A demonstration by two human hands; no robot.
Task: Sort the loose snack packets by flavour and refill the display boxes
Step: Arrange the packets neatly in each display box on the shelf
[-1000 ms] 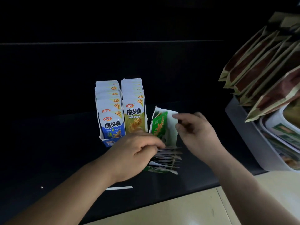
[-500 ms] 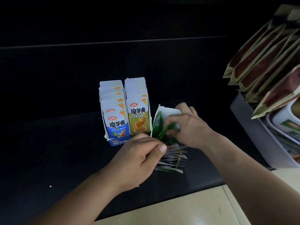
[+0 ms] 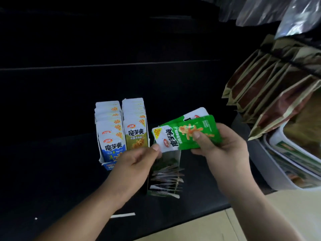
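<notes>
Box (image 3: 165,178) under the hands is dim: packets edge-on, flavour unreadable. Brown bags (image 3: 271,94) far right are cut off by the frame. Right hand (image 3: 225,153) grips a fan of green packets (image 3: 205,129) above that box, thumb on top. Left hand (image 3: 137,162) pinches the front packet's white corner and hides the blue box (image 3: 111,146) front. Yellow box (image 3: 136,136) is just beyond the left hand.

From my end the scene is dim — a black shelf (image 3: 52,171) runs across, and the dark back panel (image 3: 104,40) behind it is crossed by one thin pale line. Beige floor tiles (image 3: 199,226) show below. At right, brown pouches (image 3: 260,87) hang above a white tub (image 3: 271,171).
</notes>
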